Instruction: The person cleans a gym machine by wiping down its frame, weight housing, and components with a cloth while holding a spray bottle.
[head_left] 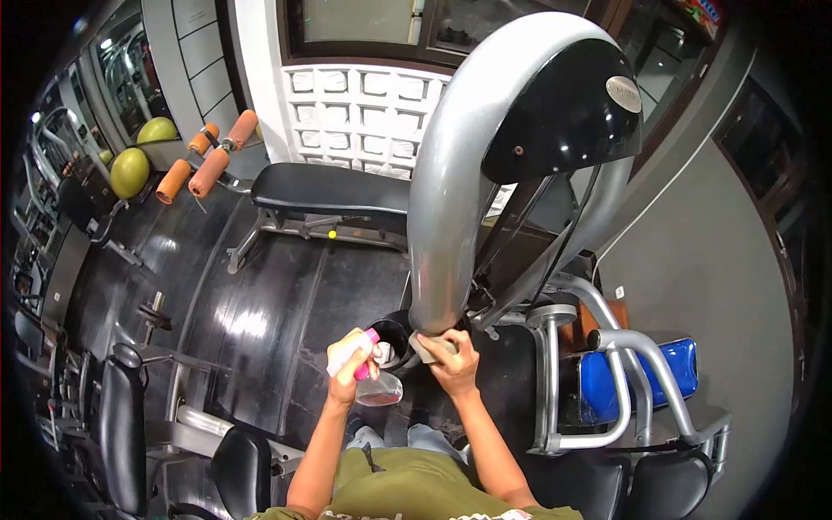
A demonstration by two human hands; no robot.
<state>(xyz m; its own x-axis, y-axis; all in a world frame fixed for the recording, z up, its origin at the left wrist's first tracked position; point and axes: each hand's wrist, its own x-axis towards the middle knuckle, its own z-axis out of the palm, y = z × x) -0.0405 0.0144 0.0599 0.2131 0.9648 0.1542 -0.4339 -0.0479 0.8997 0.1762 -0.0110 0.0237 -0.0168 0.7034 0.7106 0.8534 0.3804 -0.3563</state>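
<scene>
My left hand (pixel 349 362) is wrapped round the neck of a spray bottle (pixel 380 390) with a pink and white top and a clear body holding a little reddish liquid. In my right hand (pixel 454 362) is a greyish cloth (pixel 432 348), pressed against the lower end of a thick silver machine frame (pixel 442 234). A black round holder (pixel 394 334) sits between the two hands, just left of the frame's lower end. The frame curves up and to the right, over a black cover with an oval badge.
A black padded bench (pixel 334 186) with orange foam rollers (pixel 208 169) stands at the back left, near green balls (pixel 130 173). Blue pad (pixel 685 368) and silver bars (pixel 620 390) are on the right. Black seats (pixel 124 433) stand at the lower left.
</scene>
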